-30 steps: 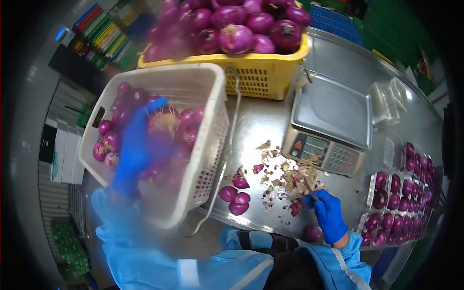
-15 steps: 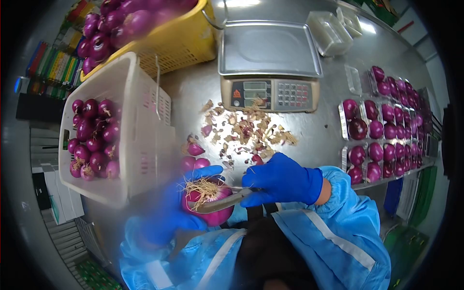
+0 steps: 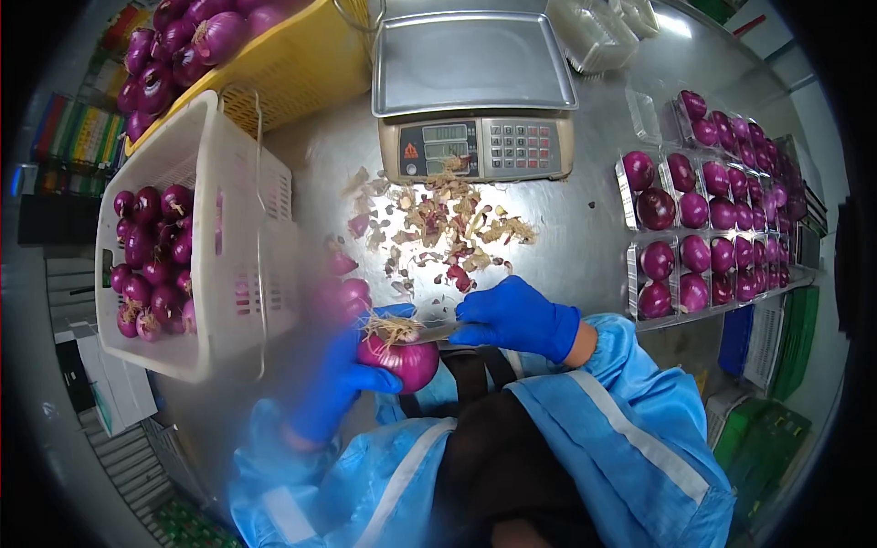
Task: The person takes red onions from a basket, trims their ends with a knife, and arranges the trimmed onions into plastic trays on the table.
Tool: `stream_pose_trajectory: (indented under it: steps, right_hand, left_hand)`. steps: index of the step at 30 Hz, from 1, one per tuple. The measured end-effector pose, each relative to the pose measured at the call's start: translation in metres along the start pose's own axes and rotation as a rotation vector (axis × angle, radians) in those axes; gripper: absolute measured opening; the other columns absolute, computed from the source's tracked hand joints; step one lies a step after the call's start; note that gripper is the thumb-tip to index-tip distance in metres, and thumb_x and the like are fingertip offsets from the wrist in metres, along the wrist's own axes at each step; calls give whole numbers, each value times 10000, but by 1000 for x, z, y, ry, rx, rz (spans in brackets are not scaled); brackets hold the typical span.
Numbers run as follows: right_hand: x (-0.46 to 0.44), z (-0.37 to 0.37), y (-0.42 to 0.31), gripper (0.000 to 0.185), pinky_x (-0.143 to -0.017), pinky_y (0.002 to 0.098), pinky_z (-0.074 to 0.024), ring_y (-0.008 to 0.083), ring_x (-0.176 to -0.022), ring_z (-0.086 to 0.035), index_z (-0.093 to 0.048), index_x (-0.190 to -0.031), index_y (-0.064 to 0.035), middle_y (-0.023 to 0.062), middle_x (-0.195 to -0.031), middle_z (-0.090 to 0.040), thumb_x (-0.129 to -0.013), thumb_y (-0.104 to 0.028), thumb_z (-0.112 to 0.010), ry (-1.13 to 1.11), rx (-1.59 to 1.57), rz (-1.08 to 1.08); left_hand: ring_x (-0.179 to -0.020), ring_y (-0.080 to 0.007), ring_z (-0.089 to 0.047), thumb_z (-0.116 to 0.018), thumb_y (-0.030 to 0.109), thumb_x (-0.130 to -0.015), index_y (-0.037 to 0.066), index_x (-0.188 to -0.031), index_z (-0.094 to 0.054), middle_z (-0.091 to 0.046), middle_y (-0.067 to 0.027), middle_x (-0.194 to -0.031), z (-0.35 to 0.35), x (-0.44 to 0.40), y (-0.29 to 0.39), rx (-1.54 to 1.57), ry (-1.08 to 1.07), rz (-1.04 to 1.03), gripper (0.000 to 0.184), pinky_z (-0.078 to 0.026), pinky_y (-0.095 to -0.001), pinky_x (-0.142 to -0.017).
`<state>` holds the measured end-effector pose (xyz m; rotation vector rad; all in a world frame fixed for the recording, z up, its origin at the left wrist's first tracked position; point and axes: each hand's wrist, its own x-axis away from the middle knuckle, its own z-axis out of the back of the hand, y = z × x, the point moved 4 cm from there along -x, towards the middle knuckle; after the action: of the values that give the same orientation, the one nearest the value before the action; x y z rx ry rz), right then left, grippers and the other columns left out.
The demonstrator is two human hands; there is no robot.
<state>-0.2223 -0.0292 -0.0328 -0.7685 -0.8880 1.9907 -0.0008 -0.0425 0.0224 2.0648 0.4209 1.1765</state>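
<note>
Knife (image 3: 433, 333) now right of onion roots (image 3: 391, 327) (scraps (image 3: 427, 220) beyond)

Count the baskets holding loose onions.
2: the yellow basket at the upper left, cut off by the picture's top edge, and the white basket just below it. Others could be hidden behind these.

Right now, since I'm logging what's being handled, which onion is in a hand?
The large onion with a tuft of pale roots, in the left hand; the right hand holds a knife at its root end. No other visible onion is held.
</note>
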Motion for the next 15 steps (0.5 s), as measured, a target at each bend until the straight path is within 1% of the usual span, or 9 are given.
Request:
stream_pose_trajectory:
  steps: [2,3,5,6,8,9,11,12,15]
  right_hand:
    - [-6,12,-14,329,-543,350,-495,285,-577,-613,-687,-795,-116,75,-671,-620,-829,-443,-711,4,-20,61]
    - [-7,15,-17,328,-545,353,-496,285,-577,-612,-689,-798,-116,74,-670,-620,-837,-441,-703,3,-29,95]
    - [-5,16,-12,307,-552,343,-499,263,-578,-622,-692,-803,-114,65,-672,-633,-865,-414,-682,-35,-18,86]
    - [-1,17,-9,298,-556,339,-501,253,-578,-626,-694,-806,-113,61,-673,-639,-879,-400,-671,-57,-12,82]
    - [38,-4,46,292,-562,316,-502,219,-575,-630,-697,-810,-109,52,-675,-654,-906,-379,-642,-120,-157,-247]
    - [47,-11,70,292,-565,305,-502,203,-573,-632,-698,-812,-107,48,-676,-662,-920,-369,-628,-143,-223,-402]
    - [38,-14,58,295,-571,300,-505,179,-572,-630,-699,-816,-102,45,-683,-676,-939,-353,-603,-189,-405,-546]
    - [34,-15,48,298,-573,297,-506,167,-571,-629,-700,-819,-100,44,-686,-683,-948,-345,-591,-210,-497,-620]
    - [4,1,22,303,-575,296,-501,172,-562,-620,-702,-823,-97,50,-682,-682,-951,-348,-591,17,-435,-382]
  left_hand:
    - [-1194,-227,-557,-778,63,-494,-42,-1330,-508,-598,-117,-1279,-3,-1,5,16,-73,12,886,-434,-357,-1047]
    - [-1192,-229,-559,-782,74,-491,-39,-1325,-514,-598,-119,-1278,-6,-2,5,4,-105,22,883,-436,-359,-1046]
    - [-1190,-233,-562,-789,97,-485,-31,-1314,-527,-599,-125,-1276,-12,0,6,-21,-166,44,879,-440,-363,-1044]
    - [-1191,-235,-561,-794,114,-488,-27,-1311,-531,-597,-126,-1279,-12,2,7,-22,-115,70,876,-441,-366,-1044]
    - [-1195,-240,-559,-803,146,-493,-19,-1306,-539,-593,-129,-1284,-12,5,8,-22,-7,109,871,-443,-371,-1045]
    - [-1199,-242,-556,-803,155,-500,-17,-1302,-543,-591,-129,-1287,-4,4,10,-77,25,49,860,-446,-373,-1043]
    - [-1207,-246,-550,-802,174,-516,-11,-1295,-551,-588,-128,-1293,15,11,-2,-183,96,-30,839,-452,-376,-1039]
    - [-1201,-260,-560,-811,239,-593,-9,-1350,-495,-528,-141,-1360,16,9,-4,-182,90,-116,857,-485,-402,-1012]
    - [-1203,-310,-559,-807,352,-676,16,-1443,-366,-452,-142,-1422,8,3,-4,241,182,-205,946,-514,-453,-981]
